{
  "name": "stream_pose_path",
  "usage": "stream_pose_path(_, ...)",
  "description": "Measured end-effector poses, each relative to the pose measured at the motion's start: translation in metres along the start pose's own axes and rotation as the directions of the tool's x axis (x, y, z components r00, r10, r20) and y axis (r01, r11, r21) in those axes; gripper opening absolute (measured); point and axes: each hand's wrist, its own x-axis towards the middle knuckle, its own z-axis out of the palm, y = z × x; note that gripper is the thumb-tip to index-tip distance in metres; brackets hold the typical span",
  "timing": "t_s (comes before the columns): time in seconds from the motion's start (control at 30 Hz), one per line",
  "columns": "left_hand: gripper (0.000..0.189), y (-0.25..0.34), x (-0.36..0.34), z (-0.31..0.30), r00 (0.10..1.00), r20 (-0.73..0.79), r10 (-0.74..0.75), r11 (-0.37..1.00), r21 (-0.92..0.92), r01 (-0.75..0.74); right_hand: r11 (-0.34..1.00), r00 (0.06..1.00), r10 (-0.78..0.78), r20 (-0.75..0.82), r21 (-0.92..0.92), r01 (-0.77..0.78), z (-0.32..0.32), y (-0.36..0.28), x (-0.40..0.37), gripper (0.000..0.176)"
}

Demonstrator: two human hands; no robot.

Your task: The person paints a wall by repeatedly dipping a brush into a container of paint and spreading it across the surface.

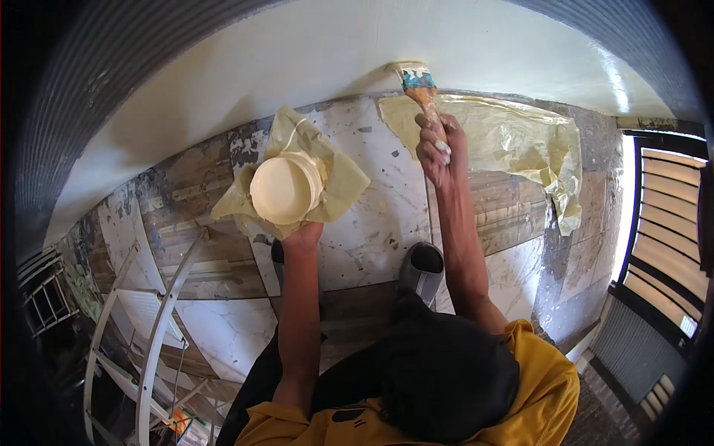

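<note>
In the upper centre of the frame, the right hand is clenched around the wooden handle of a flat paintbrush, whose bristles touch the cream wall. At centre left, the left hand grasps from below a round cream paint tub wrapped in a yellowish plastic sheet.

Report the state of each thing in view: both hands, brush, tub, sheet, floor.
right hand: closed on the brush handle.
brush: paint-smeared, bristles against the foot of the wall.
left hand: gripping the tub from below.
tub: upright, held off the floor, cream on top, in a yellowish wrap.
sheet: crumpled, lying along the wall.
floor: paint-spattered.
</note>
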Motion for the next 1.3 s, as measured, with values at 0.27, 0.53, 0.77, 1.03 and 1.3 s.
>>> stream_pose_path(0.27,0.063,-0.005,0.008,0.004,1.0,-0.001,0.007,1.0,0.025,-0.007,0.258,0.759,-0.651,0.029,-0.931,0.258,0.099,0.051,-0.057,0.03)
stream_pose_path(0.53,0.061,-0.019,0.008,0.0,0.999,-0.043,0.003,0.997,0.073,0.0,-0.579,0.706,-0.602,0.372,-0.813,-0.066,0.034,0.038,0.014,0.03)
stream_pose_path(0.77,0.061,-0.015,0.001,-0.002,0.985,-0.173,0.013,0.998,0.065,-0.002,-0.654,0.775,-0.556,0.3,-0.734,-0.185,-0.058,0.014,-0.002,0.027)
stream_pose_path(1.03,0.062,-0.011,-0.007,-0.003,0.992,-0.122,0.024,0.997,0.071,-0.015,0.704,0.767,-0.462,-0.445,-0.71,0.012,-0.025,0.003,-0.062,0.02)
stream_pose_path(1.3,0.062,-0.014,-0.006,0.005,0.994,-0.1,0.037,0.997,0.073,-0.03,0.981,0.952,-0.08,-0.295,-0.191,0.023,-0.065,-0.033,-0.027,0.019)
